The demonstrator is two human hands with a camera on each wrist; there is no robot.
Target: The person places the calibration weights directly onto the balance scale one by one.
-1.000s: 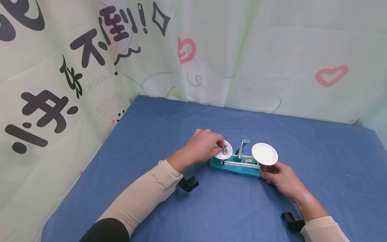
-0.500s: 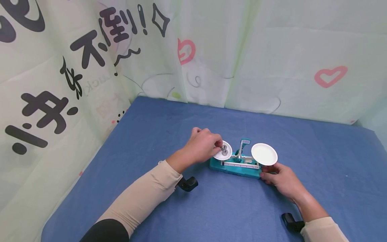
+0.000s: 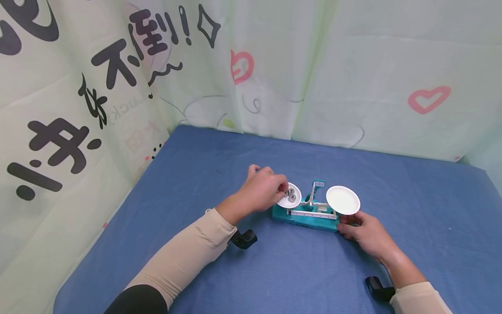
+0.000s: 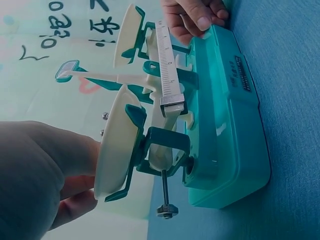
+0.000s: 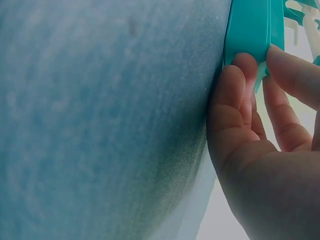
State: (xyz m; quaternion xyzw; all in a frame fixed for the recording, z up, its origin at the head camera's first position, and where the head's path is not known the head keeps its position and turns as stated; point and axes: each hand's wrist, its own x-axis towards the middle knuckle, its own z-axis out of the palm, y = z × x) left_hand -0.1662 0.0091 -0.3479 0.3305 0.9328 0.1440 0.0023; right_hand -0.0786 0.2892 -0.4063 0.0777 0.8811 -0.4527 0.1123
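A teal balance scale (image 3: 306,220) with two white pans stands on the blue cloth. Several small metal weights (image 3: 292,197) sit together in the left pan (image 3: 283,204). My left hand (image 3: 262,188) reaches over that pan's rim and pinches one weight beside the others. In the left wrist view, the pan hides the fingertips of the left hand (image 4: 40,170), and two weight knobs (image 4: 105,116) show above the rim. My right hand (image 3: 364,231) grips the base's right end, thumb on top, below the right pan (image 3: 343,200), which holds nothing.
Blue cloth (image 3: 251,279) covers the table all round the scale. A pale printed curtain (image 3: 353,65) hangs along the back and left edges. The scale's pointer (image 4: 100,76) rises between the pans, and an adjusting nut (image 4: 167,211) sticks out at its left end.
My left hand has shifted slightly left, and the weight at its fingertips shows more plainly beside the others. My right hand stays on the base.
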